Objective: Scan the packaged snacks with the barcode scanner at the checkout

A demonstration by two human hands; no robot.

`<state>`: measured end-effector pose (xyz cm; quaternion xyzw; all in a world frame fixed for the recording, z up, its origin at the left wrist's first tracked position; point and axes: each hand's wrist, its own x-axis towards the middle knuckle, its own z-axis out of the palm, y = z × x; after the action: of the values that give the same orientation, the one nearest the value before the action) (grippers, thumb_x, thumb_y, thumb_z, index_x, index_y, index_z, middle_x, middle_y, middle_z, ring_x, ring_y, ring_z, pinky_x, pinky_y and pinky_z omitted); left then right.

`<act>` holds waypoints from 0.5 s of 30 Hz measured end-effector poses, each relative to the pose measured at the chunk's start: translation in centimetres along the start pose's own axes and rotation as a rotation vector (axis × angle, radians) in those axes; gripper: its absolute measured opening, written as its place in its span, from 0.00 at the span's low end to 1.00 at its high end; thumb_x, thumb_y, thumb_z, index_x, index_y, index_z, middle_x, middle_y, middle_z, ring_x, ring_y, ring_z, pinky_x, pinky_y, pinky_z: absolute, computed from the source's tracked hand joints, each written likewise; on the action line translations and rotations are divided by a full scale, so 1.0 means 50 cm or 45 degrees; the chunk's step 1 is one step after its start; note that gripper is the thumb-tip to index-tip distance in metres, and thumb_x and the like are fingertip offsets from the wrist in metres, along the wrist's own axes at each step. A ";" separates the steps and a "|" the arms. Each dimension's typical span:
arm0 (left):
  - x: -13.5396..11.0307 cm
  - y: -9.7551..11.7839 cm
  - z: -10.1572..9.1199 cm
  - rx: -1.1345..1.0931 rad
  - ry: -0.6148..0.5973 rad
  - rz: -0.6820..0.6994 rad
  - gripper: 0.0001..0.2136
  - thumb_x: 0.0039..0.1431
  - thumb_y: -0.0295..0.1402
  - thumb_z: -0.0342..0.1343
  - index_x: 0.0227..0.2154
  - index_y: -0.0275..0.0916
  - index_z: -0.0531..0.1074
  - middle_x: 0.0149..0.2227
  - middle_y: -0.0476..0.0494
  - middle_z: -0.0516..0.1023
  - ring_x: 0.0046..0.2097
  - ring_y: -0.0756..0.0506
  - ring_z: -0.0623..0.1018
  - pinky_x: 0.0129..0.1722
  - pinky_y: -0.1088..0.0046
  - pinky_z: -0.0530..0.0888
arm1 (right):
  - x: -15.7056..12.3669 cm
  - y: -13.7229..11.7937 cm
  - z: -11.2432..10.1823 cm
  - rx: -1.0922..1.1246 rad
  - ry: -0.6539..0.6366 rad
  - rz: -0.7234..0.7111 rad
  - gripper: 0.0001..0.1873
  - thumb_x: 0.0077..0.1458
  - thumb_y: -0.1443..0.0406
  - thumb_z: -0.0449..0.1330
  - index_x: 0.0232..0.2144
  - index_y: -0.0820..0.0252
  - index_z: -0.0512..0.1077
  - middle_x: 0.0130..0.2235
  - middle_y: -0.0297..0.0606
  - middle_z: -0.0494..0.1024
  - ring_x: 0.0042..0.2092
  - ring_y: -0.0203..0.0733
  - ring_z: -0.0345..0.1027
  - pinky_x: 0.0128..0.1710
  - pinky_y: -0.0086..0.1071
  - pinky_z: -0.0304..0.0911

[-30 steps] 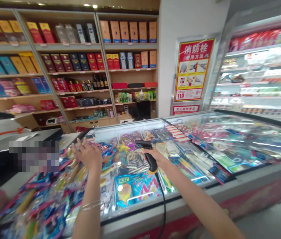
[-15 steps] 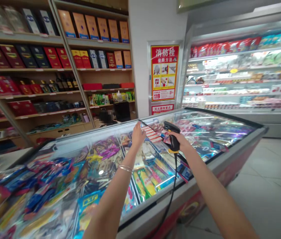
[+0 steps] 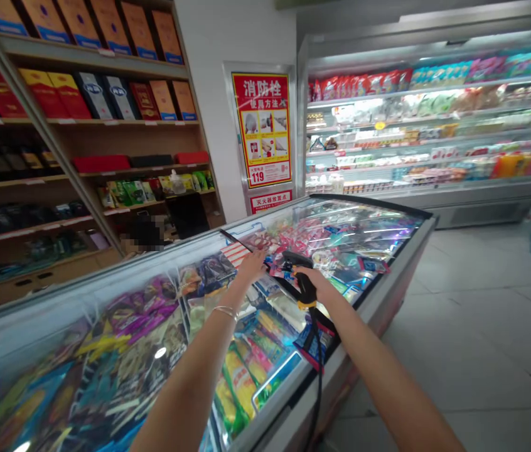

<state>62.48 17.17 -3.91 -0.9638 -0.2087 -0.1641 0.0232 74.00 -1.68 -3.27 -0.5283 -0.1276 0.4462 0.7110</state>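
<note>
Glass-topped chest freezer [image 3: 364, 203] fills the lower middle of the frame, with purple snack packets [image 3: 138, 307] under its lid at left. Centre, the open left hand [image 3: 250, 269] sits just beside a red-and-white striped card [image 3: 235, 254]; right of it, the closed right hand [image 3: 315, 284] grips a black corded barcode scanner [image 3: 305, 289].

i've air above the glass lid [image 3: 341, 232]; it bars my left hand [image 3: 251, 267] and right hand [image 3: 312, 282] from the packets [image 3: 128, 326]; the scanner cord [image 3: 317, 389] dangles past the edge
</note>
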 end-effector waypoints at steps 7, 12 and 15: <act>0.001 -0.004 0.019 -0.210 0.084 -0.174 0.22 0.57 0.34 0.56 0.55 0.40 0.66 0.54 0.33 0.68 0.58 0.37 0.66 0.57 0.57 0.63 | 0.018 0.007 -0.009 0.004 -0.008 0.026 0.07 0.53 0.71 0.60 0.23 0.65 0.70 0.17 0.36 0.73 0.17 0.33 0.64 0.17 0.24 0.66; -0.041 0.015 0.011 -0.449 0.146 -0.280 0.18 0.58 0.31 0.53 0.52 0.37 0.68 0.46 0.33 0.74 0.54 0.37 0.69 0.56 0.56 0.63 | 0.007 0.007 -0.008 -0.061 -0.070 0.024 0.09 0.52 0.69 0.61 0.21 0.63 0.69 0.15 0.34 0.69 0.17 0.33 0.64 0.18 0.24 0.65; -0.091 0.003 -0.017 -0.534 0.199 -0.322 0.15 0.60 0.32 0.51 0.49 0.36 0.69 0.45 0.33 0.75 0.52 0.38 0.72 0.55 0.56 0.66 | -0.015 -0.005 0.001 -0.110 -0.094 0.001 0.08 0.51 0.69 0.61 0.21 0.64 0.69 0.14 0.34 0.68 0.16 0.33 0.63 0.17 0.23 0.64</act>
<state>58.38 15.15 -4.57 -0.8982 -0.2867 -0.2792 -0.1818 73.66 -2.22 -2.81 -0.5417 -0.1725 0.4598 0.6822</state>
